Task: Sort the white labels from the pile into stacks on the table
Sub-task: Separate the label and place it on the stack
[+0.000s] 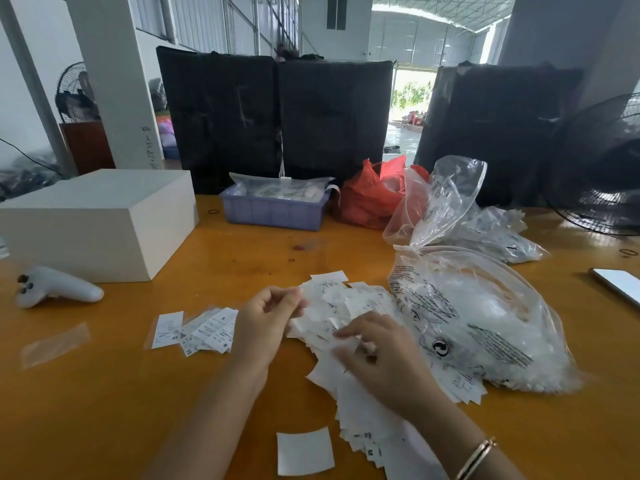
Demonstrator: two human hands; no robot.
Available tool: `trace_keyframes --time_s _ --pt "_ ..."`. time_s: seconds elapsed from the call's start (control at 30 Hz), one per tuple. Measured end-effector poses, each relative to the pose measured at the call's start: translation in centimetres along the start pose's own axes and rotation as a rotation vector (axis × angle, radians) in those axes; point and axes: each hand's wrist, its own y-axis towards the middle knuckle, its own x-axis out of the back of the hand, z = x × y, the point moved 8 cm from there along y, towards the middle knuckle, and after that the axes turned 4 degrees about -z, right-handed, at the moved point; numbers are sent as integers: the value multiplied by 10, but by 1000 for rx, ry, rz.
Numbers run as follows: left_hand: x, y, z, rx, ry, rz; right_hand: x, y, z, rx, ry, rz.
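A loose pile of white labels (346,306) spreads over the middle of the orange table (104,393), running down toward the near edge. My left hand (266,323) is at the pile's left edge, fingers curled and pinching a label. My right hand (381,355) rests on the pile with fingers bent down onto the labels; a blurred label lies under its fingertips. Left of my left hand, sorted labels (204,329) marked S, M and XS lie fanned in small stacks. A single blank label (304,452) lies near the front edge.
A clear plastic bag with printed text (485,327) lies right of the pile, with more clear bags (450,209) behind. A white box (100,220) and a white controller (55,289) are at left. A purple bin (273,209), a red bag (370,192), a phone (620,284) and a fan (602,168) stand around.
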Motion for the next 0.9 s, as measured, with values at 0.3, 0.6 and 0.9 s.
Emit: trace_keyframes --time_s 0.3,0.6,0.9 --pt "8 2 -1 -44 62 -94 -41 -5 21 234 -424 182" --pt "3 1 0 -72 144 -56 -18 13 -19 -65 -385 -65" --pt "5 1 -1 -62 138 -60 -10 17 -20 -27 -333 -109"
